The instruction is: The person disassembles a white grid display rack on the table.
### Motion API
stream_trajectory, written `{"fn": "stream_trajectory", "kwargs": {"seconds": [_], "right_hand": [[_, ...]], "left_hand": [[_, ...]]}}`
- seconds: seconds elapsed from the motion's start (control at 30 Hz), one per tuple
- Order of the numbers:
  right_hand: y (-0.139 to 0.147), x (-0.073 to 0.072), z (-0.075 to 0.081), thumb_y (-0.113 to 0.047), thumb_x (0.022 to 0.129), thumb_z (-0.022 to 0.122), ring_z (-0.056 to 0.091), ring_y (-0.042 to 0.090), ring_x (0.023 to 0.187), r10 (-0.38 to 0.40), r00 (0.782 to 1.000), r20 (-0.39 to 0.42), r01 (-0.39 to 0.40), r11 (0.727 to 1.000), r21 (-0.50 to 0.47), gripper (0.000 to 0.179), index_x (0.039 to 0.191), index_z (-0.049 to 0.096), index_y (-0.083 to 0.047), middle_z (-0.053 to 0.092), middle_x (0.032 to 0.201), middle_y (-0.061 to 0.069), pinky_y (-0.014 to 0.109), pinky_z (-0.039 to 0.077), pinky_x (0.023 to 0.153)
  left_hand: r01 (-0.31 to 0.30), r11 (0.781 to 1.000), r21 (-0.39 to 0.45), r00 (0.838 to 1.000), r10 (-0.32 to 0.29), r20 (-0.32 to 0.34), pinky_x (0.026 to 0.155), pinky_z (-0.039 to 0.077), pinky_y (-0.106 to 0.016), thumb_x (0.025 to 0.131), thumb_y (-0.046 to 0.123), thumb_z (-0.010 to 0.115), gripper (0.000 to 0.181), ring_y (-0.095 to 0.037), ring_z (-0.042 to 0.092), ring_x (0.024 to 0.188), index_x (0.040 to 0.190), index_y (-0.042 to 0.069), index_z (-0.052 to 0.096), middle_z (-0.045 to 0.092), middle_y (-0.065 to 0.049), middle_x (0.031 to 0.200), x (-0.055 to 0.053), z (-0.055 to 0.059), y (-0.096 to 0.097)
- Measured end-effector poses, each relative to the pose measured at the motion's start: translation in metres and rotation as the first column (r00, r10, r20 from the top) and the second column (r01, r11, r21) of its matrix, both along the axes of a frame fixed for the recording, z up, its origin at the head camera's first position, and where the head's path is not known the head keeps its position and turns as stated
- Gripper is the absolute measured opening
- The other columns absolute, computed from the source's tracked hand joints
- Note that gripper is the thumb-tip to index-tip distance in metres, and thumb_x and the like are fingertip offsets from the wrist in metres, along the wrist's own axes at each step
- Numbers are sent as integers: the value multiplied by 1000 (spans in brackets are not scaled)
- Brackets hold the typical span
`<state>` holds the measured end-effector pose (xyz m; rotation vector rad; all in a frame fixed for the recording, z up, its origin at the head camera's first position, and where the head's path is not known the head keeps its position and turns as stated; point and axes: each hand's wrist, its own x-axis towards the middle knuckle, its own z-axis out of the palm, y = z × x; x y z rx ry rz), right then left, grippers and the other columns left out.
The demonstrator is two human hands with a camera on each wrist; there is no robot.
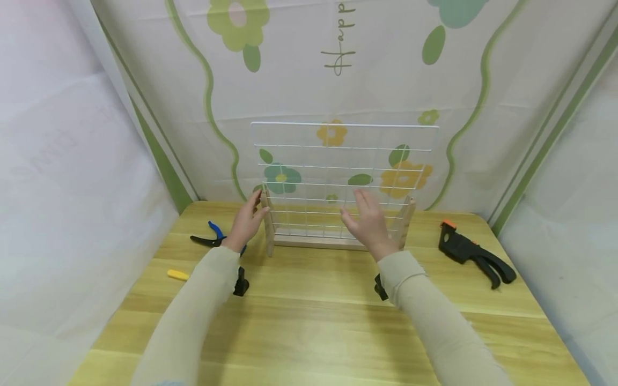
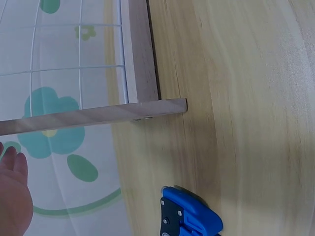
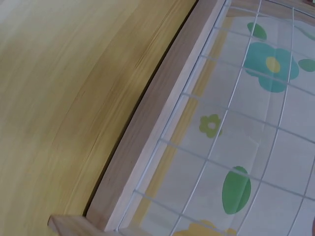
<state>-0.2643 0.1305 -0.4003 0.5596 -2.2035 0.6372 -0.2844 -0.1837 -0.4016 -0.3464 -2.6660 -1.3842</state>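
A white wire grid (image 1: 345,125) stands upright in a wooden stand, its lower edge along the base bar (image 1: 318,243). My left hand (image 1: 243,224) is beside the left post (image 1: 269,230), fingers loosely extended. In the left wrist view its fingertips sit close to that post (image 2: 93,116); contact is hard to tell. My right hand (image 1: 370,221) is raised in front of the grid's right half, fingers extended and thumb apart, holding nothing. Behind it, the right post (image 1: 408,217) is partly visible. The right wrist view shows the base bar (image 3: 147,113) and grid wires.
Blue-and-black pliers (image 1: 215,230) lie left of the stand, partly behind my left hand. A yellow stick-like piece (image 1: 177,275) lies nearer on the left. At the right is a black clamp (image 1: 465,250) with orange parts. Patterned cloth (image 1: 376,96) hangs behind the wooden table (image 1: 309,332).
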Motion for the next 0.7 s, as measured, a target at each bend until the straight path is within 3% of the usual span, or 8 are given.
{"fn": "stream_trajectory", "kwargs": {"seconds": [0.2, 0.37, 0.5, 0.6, 0.7], "right_hand": [[-14, -4, 0, -22, 80, 66, 48, 41, 116, -16, 1000, 1, 16, 995, -98, 57, 123, 49, 13, 52, 123, 30, 47, 39, 100], [-24, -7, -1, -22, 83, 66, 47, 39, 119, -14, 998, 66, 25, 984, -176, 55, 123, 49, 12, 51, 126, 28, 45, 37, 103], [-31, -7, -2, -21, 83, 67, 46, 39, 120, -18, 995, 101, 40, 973, -226, 56, 123, 48, 12, 50, 127, 28, 45, 37, 103], [-36, -8, -3, -21, 83, 67, 47, 39, 119, -24, 995, 101, 49, 967, -251, 55, 122, 49, 12, 51, 126, 28, 44, 39, 102], [-41, -8, -4, -21, 83, 67, 48, 39, 118, -14, 992, 128, 54, 948, -313, 56, 123, 48, 12, 51, 126, 28, 44, 40, 101]], "left_hand": [[-9, 1000, 16, 1000, 9, 0, 109, 28, -42, 98, 22, 46, 61, -33, 26, 137, 149, 9, 16, 26, -18, 149, -3, -1, 2], [-12, 999, 42, 1000, 13, -14, 109, 28, -43, 99, 21, 45, 59, -34, 26, 136, 149, 8, 16, 24, -19, 150, -4, 1, 2], [-14, 999, 50, 999, 16, -38, 106, 32, -44, 99, 20, 44, 56, -36, 32, 133, 147, 5, 20, 30, -22, 146, -6, 3, 3], [-40, 991, 127, 998, 44, -33, 106, 34, -41, 99, 18, 43, 51, -31, 34, 133, 145, 3, 26, 33, -20, 145, -7, 3, 5], [-68, 964, 257, 997, 74, -11, 106, 33, -36, 99, 17, 43, 47, -26, 34, 134, 143, 3, 33, 35, -16, 146, -10, 2, 8]]}}
